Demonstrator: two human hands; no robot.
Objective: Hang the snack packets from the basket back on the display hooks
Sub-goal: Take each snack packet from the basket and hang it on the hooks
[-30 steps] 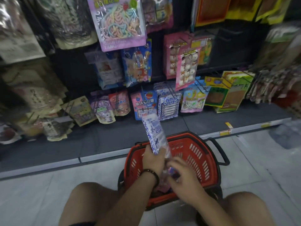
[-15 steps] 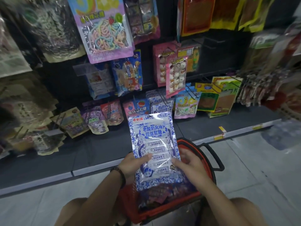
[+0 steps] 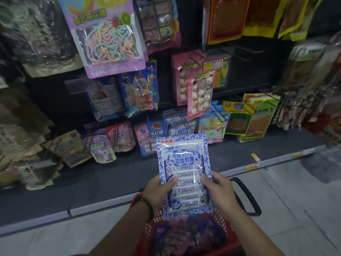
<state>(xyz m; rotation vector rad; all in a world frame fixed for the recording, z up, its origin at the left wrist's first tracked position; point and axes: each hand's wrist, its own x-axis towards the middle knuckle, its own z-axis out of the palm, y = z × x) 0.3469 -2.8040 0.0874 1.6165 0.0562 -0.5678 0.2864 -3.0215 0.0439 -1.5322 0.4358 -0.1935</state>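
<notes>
At lower centre of the frame the left hand (image 3: 158, 192) and right hand (image 3: 220, 191) pinch the side edges of the blue-and-white packet (image 3: 183, 171), upright above the red basket (image 3: 147, 230). Matching packets (image 3: 177, 124) hang just above it. Best to keep it flat and thread its top hole onto that hook.

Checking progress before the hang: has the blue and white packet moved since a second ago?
Yes. The blue and white packet has risen out of the red basket and turned face-on, toward the matching packets on the hook.
</notes>
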